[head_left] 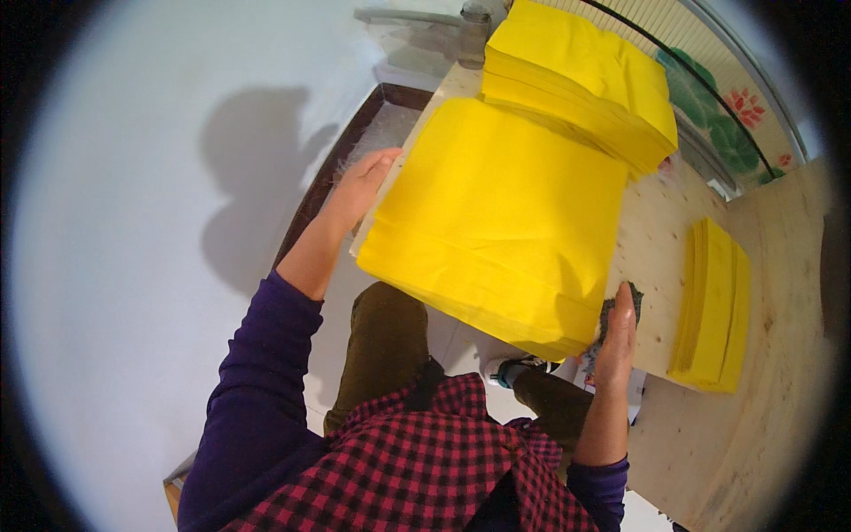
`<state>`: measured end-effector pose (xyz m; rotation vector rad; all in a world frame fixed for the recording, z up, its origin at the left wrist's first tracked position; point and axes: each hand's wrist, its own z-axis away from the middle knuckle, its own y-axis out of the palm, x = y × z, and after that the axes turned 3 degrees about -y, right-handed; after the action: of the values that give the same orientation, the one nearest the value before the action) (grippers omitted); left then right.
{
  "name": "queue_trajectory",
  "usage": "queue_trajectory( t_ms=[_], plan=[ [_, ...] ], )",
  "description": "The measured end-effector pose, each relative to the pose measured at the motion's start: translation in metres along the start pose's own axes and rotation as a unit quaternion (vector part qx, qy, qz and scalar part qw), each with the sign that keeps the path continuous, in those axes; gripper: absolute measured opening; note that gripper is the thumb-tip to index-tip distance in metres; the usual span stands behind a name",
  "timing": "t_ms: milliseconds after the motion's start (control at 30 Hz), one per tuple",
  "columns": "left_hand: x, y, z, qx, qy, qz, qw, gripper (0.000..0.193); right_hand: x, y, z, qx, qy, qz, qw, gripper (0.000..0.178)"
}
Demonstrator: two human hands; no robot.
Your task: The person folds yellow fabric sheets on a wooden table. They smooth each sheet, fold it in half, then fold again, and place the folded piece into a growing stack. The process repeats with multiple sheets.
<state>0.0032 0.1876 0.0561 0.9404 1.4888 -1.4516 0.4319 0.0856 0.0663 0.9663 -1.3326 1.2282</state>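
A thick square stack of yellow cloth-like sheets (505, 204) lies in front of me, its near edge reaching past the table's edge. My left hand (362, 186) is at the left side of the table, its stretched fingers touching the board's edge beside the stack. At the stack's near right corner, my right hand (618, 341) is held upright and flat, fingers straight, with nothing visible in it. A dark grey fuzzy piece (635, 301) shows just behind the right fingers; whether they touch it is unclear.
Behind the stack stands a taller pile of folded yellow sheets (576, 71). A narrow yellow bundle (709, 306) lies to the right on the wooden tabletop (656, 230), by an upright wooden panel (780, 266). A white wall (133, 222) bounds the left. My knees are below the table's edge.
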Motion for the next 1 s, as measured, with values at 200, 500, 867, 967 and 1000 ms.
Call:
queue_trajectory(
  t_ms=[200,500,867,967,1000],
  plan=[
    [0.011,0.007,0.022,0.073,-0.061,0.176,0.98,0.067,-0.001,0.002,0.0,0.007,-0.002,-0.002,1.0,0.073],
    [0.005,0.014,0.047,0.028,0.035,-0.033,0.998,0.062,0.0,0.004,-0.002,0.006,0.0,-0.004,1.0,0.076],
    [0.024,-0.013,0.057,0.018,0.153,-0.167,0.974,0.032,0.0,0.006,0.0,0.003,0.0,-0.005,1.0,0.078],
    [0.028,-0.017,0.059,0.007,0.264,-0.216,0.94,0.031,0.0,0.006,0.0,0.003,-0.003,-0.012,1.0,0.077],
    [0.028,-0.018,0.059,0.006,0.274,-0.238,0.932,0.031,0.0,0.006,0.0,0.003,-0.004,-0.018,1.0,0.077]
  ],
)
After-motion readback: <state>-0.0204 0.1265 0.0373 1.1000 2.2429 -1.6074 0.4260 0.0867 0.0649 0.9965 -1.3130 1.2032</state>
